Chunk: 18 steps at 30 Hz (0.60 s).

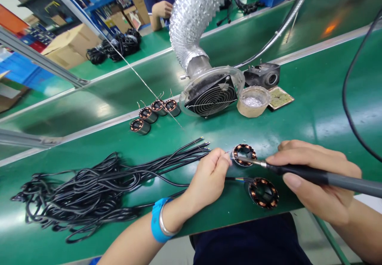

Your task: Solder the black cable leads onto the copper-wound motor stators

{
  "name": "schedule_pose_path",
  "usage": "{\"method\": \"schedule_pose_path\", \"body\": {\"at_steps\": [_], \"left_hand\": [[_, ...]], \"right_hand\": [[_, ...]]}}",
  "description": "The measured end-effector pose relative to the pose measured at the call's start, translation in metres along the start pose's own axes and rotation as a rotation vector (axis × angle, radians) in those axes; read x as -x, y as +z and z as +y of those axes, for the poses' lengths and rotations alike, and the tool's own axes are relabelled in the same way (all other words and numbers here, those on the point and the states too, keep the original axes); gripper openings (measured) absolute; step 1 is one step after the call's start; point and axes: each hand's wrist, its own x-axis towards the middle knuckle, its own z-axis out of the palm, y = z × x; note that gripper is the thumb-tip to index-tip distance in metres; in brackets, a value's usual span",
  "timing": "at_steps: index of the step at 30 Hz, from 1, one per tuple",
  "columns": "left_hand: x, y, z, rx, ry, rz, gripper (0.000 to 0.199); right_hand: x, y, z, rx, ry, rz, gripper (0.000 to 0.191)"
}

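My right hand [319,173] grips a soldering iron [316,174] like a pen. The iron's tip reaches the near-left rim of a copper-wound motor stator [244,154] lying on the green bench. At that stator's left edge, the fingertips of my left hand [210,173] are pinched on a thin wire [230,157]; most of it is hidden by the fingers. Closer to me lies a second stator [264,193], joined to a black cable with coloured leads [238,179]. Left of my hand spreads a bundle of black cables [89,189], stripped ends pointing right.
Several stators [148,114] stand along the bench's back ledge. A fume extractor fan [211,98] with a foil duct [197,22] stands behind my hands, beside a solder pot [253,102] and an iron stand [262,76]. A co-worker's hand [162,9] shows across the bench.
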Motion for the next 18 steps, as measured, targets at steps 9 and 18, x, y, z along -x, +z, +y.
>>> {"method": "schedule_pose_path", "body": {"at_steps": [9, 18], "left_hand": [[0.0004, 0.0011, 0.005, -0.027, -0.007, 0.004, 0.03], [0.0007, 0.0007, 0.0069, -0.088, 0.009, 0.004, 0.031]], "right_hand": [[-0.0003, 0.0026, -0.002, 0.011, -0.044, -0.024, 0.025], [0.0038, 0.0063, -0.002, 0.046, -0.192, -0.063, 0.033]]}}
